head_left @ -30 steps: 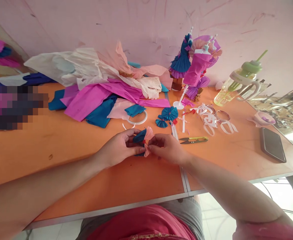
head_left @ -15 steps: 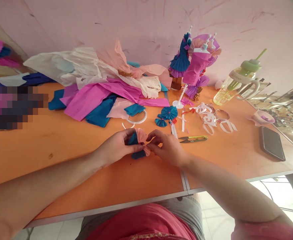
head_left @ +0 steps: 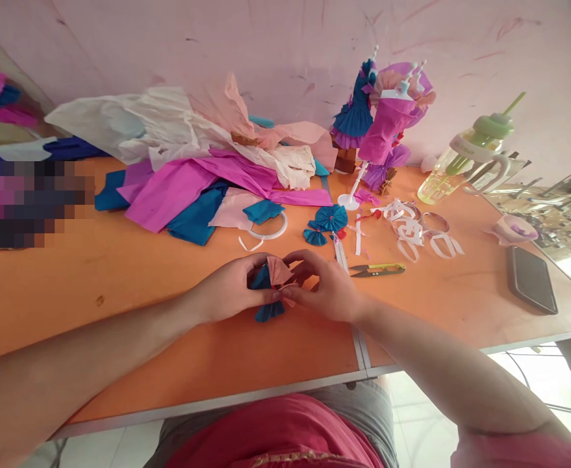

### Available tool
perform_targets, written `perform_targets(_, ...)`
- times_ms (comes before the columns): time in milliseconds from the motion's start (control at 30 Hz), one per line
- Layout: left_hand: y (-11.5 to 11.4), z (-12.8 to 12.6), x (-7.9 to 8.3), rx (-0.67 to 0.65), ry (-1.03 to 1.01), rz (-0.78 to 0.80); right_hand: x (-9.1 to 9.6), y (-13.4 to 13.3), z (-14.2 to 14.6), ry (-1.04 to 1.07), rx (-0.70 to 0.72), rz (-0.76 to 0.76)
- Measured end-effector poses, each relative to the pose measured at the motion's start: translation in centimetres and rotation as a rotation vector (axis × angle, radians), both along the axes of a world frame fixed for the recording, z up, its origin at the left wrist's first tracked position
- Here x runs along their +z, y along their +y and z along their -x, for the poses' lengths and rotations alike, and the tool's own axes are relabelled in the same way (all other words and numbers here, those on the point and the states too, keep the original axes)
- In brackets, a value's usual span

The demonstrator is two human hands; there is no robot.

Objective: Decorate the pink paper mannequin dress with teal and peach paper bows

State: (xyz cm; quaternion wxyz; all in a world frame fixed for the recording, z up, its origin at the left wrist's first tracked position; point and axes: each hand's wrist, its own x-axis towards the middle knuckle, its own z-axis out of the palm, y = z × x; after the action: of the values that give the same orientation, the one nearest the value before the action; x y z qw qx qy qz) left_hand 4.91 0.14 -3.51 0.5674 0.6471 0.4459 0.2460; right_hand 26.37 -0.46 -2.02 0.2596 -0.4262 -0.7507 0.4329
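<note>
Between my two hands is a pleated paper rosette [head_left: 278,272], pink on its right side and blue on its left, held above the orange table. My left hand [head_left: 234,288] pinches it near the middle, thumb in front and fingers behind. From the other side, my right hand [head_left: 327,286] grips the pink folds between thumb and fingers. Its fingertips are partly hidden by the paper. Beyond my hands lie finished-looking blue paper rosettes [head_left: 331,220]. Yellow thread snips [head_left: 377,270] rest to the right of my right hand.
Crumpled magenta paper [head_left: 168,192] and white paper [head_left: 163,120] spread along the wall. A white tape roll [head_left: 281,227] lies nearby. Small paper-dressed stands [head_left: 387,127], curled white ribbon [head_left: 405,227], a drink bottle [head_left: 470,156] and a phone [head_left: 531,279] occupy the right side.
The rosette has turned slightly, and its blue lower part hangs lower. My right hand has shifted a little, with its thumb now pressing on the pink folds.
</note>
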Motion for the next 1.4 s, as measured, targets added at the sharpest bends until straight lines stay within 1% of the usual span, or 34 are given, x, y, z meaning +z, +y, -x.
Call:
perform_targets(33,0.0,-0.1,0.0,0.004,-0.004,0.011,-0.2,0.1,0.1,0.020,-0.001,0.021)
perform_targets(100,-0.1,-0.2,0.0,-0.010,-0.074,0.052,-0.4,0.2,0.2,0.067,-0.018,0.050)
perform_targets(167,-0.1,-0.3,0.0,0.015,-0.136,0.064,-0.6,0.2,0.5,0.127,-0.052,0.069)
perform_targets(300,-0.1,-0.5,0.0,0.102,-0.087,0.055,-0.6,0.1,0.8,0.208,-0.077,0.094)
perform_targets(400,-0.1,-0.4,0.0,0.144,-0.138,0.123,-0.8,0.1,0.9,0.235,-0.094,0.117)
perform_targets(533,-0.2,-0.5,0.0,0.126,-0.307,0.211,-1.0,0.2,0.9,0.237,-0.106,0.096)
perform_targets(667,-0.2,-0.5,0.1,0.124,-0.305,0.269,-0.8,0.2,0.9,0.250,-0.132,0.064)
perform_targets(767,-0.1,-0.4,-0.1,0.106,-0.291,0.255,-0.5,0.1,0.8,0.198,-0.144,0.036)
perform_targets(833,0.1,-0.2,-0.3,0.091,-0.287,0.252,-0.3,0.1,0.6,0.129,-0.142,-0.011)
perform_targets(933,0.3,0.0,-0.6,0.148,-0.299,0.235,0.0,0.2,0.4,0.040,-0.135,-0.054)
perform_targets(1000,0.3,0.1,-0.8,0.200,-0.302,0.206,0.1,0.2,0.3,0.029,-0.135,-0.006)
perform_targets(1067,0.3,0.1,-0.9,0.211,-0.284,0.175,0.3,0.2,0.2,0.046,-0.138,0.049)
perform_targets(1133,0.2,0.0,-0.9,0.187,-0.251,0.153,0.3,0.3,0.2,0.057,-0.144,0.049)
perform_targets(1233,0.2,0.1,-1.0,0.136,-0.196,0.133,0.0,0.6,0.0,0.006,-0.138,-0.010)
perform_targets(1300,0.4,0.3,-1.1,0.109,-0.133,0.099,-0.3,0.9,-0.2,-0.078,-0.131,-0.034)
perform_targets(1400,0.6,0.8,-1.4,0.070,0.035,0.003,-0.7,1.3,-0.7,-0.251,-0.081,-0.052)
